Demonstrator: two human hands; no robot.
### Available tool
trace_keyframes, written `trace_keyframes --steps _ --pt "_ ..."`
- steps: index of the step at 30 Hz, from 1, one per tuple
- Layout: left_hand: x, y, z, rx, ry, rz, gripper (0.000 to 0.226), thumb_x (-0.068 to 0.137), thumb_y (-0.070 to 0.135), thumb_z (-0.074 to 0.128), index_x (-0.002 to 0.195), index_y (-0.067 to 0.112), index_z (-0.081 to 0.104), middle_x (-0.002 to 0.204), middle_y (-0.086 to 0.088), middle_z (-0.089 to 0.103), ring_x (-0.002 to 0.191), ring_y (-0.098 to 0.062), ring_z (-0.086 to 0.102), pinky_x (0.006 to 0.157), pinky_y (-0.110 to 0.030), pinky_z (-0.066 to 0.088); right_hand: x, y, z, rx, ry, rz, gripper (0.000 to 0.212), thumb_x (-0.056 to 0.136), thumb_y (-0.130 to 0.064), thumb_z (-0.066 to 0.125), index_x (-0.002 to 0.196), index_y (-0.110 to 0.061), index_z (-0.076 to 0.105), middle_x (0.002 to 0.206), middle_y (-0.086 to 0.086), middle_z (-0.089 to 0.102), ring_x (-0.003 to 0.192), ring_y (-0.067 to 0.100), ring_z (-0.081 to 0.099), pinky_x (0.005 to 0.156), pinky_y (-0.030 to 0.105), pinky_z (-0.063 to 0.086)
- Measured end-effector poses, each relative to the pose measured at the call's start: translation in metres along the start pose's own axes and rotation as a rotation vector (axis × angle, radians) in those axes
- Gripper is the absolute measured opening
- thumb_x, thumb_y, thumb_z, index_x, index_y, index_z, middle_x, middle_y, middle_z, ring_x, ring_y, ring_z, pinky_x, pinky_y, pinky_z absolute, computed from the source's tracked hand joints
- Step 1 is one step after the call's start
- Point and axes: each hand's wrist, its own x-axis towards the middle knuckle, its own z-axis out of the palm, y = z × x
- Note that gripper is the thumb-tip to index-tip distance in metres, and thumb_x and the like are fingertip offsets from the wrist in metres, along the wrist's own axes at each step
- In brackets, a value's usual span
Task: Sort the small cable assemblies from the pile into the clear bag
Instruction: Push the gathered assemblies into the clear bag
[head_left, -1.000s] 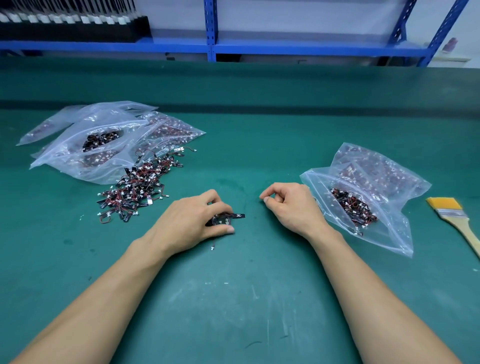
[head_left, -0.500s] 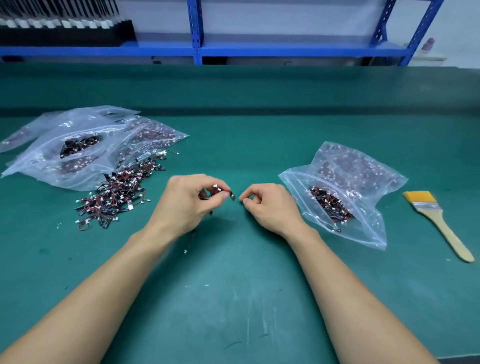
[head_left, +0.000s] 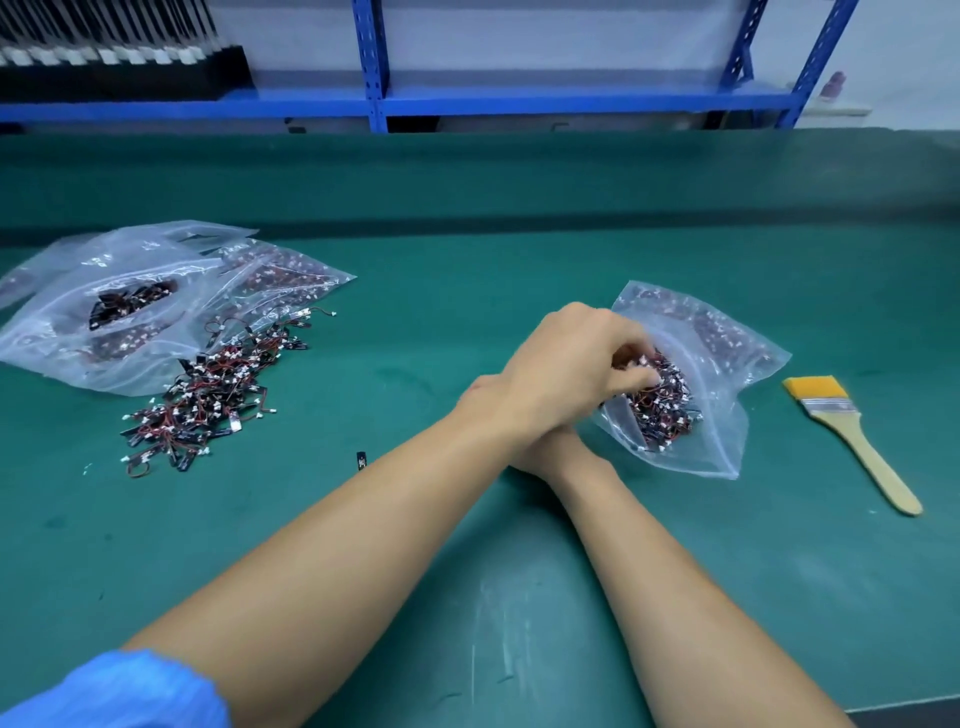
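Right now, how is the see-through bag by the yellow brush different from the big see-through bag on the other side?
The left hand reaches into the open mouth of the clear plastic bag by the yellow-bristled wooden brush; no hand touches the big clear plastic bag at left. A loose pile of black-and-red cable assemblies lies beside the left bag, the brush beside the right one. Both are see-through and hold assemblies.

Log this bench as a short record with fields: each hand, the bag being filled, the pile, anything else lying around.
left hand: crosses over the right wrist, fingers curled at the clear bag mouth; grip unclear
right hand: mostly hidden under the left forearm
clear bag: open, cable assemblies inside
pile: loose assemblies on green mat, beside other bags at left
stray part: small, black, alone between pile and arms
paintbrush: flat, right of clear bag
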Motion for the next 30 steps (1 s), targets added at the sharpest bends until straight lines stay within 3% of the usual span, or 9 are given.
trace_keyframes --steps 4,6,10,14,17,19,23,26,30 --pt "-0.001 -0.006 -0.001 -0.079 -0.026 0.042 0.037 0.087 0.032 0.075 0.121 0.025 0.064 0.115 0.008 0.071 0.107 -0.014 0.064 0.094 -0.036 0.048 0.004 0.0 0.002 -0.136 0.072 0.128 0.047 0.095 -0.01 0.05 0.136 0.01 0.034 0.112 -0.012 0.033 0.103 0.007 0.026 0.094 0.024 0.011" --pt "-0.005 -0.011 -0.003 -0.063 -0.047 0.052 0.037 0.091 0.024 0.069 0.128 0.022 0.062 0.125 0.008 0.068 0.118 -0.014 0.06 0.101 -0.036 0.045 0.002 -0.005 0.002 -0.191 0.095 0.17 0.037 0.095 -0.011 0.04 0.113 -0.018 0.008 0.091 -0.009 0.031 0.096 0.014 0.034 0.085 0.024 0.011" --pt "-0.016 -0.02 -0.01 -0.131 -0.085 0.053 0.037 0.097 0.013 0.06 0.132 0.025 0.062 0.125 0.01 0.068 0.121 -0.012 0.059 0.104 -0.034 0.043 0.005 0.001 0.004 -0.287 0.007 -0.004 0.052 0.098 -0.034 0.056 0.147 -0.028 0.04 0.152 -0.008 0.04 0.144 0.019 0.031 0.113 0.028 0.016" --pt "-0.027 -0.025 -0.016 -0.136 -0.116 0.083 0.043 0.097 0.004 0.052 0.132 0.026 0.064 0.127 0.009 0.067 0.122 -0.008 0.058 0.106 -0.026 0.042 0.004 -0.01 0.005 -0.231 0.284 0.042 0.035 0.1 -0.022 0.034 0.135 -0.016 0.038 0.135 0.011 0.048 0.127 0.024 0.042 0.101 0.033 0.029" --pt "-0.039 -0.032 -0.023 -0.17 -0.031 0.119 0.036 0.096 0.003 0.054 0.123 0.02 0.07 0.117 0.009 0.072 0.108 0.001 0.061 0.097 -0.011 0.041 0.002 -0.019 -0.002 -0.202 0.457 -0.006 0.036 0.091 -0.009 0.044 0.125 -0.005 0.055 0.122 0.021 0.061 0.112 0.033 0.06 0.088 0.041 0.049" --pt "-0.052 -0.044 -0.03 -0.234 0.061 0.109 0.03 0.094 0.002 0.057 0.115 0.017 0.073 0.109 0.009 0.074 0.099 0.004 0.064 0.093 -0.011 0.044 0.0 -0.02 -0.006 -0.193 0.357 -0.024 0.042 0.089 -0.022 0.044 0.129 -0.013 0.055 0.125 0.016 0.063 0.113 0.034 0.059 0.081 0.039 0.047" --pt "-0.089 -0.09 -0.041 -0.219 0.261 -0.033 0.019 0.093 0.01 0.064 0.107 0.019 0.073 0.094 0.012 0.073 0.086 -0.007 0.066 0.079 -0.02 0.049 0.0 -0.017 -0.006 0.019 0.277 0.031 0.01 0.085 -0.031 0.057 0.082 -0.04 0.062 0.07 -0.015 0.061 0.084 0.02 0.062 0.062 0.031 0.036" --pt "-0.121 -0.129 -0.046 -0.129 0.387 -0.224 0.005 0.094 0.025 0.066 0.092 0.028 0.069 0.069 0.013 0.066 0.063 -0.008 0.058 0.065 -0.02 0.043 -0.001 -0.019 -0.008 0.054 0.256 0.048 0.013 0.085 -0.029 0.06 0.08 -0.041 0.065 0.061 -0.02 0.057 0.071 0.006 0.055 0.057 0.023 0.035" --pt "-0.155 -0.156 -0.047 -0.11 0.283 -0.359 0.033 0.095 0.048 0.051 0.074 0.028 0.067 0.048 0.01 0.058 0.045 -0.006 0.048 0.054 -0.02 0.038 -0.002 -0.02 -0.008 0.078 0.249 0.068 0.012 0.086 -0.03 0.061 0.08 -0.04 0.064 0.063 -0.032 0.056 0.067 -0.004 0.053 0.054 0.021 0.032"
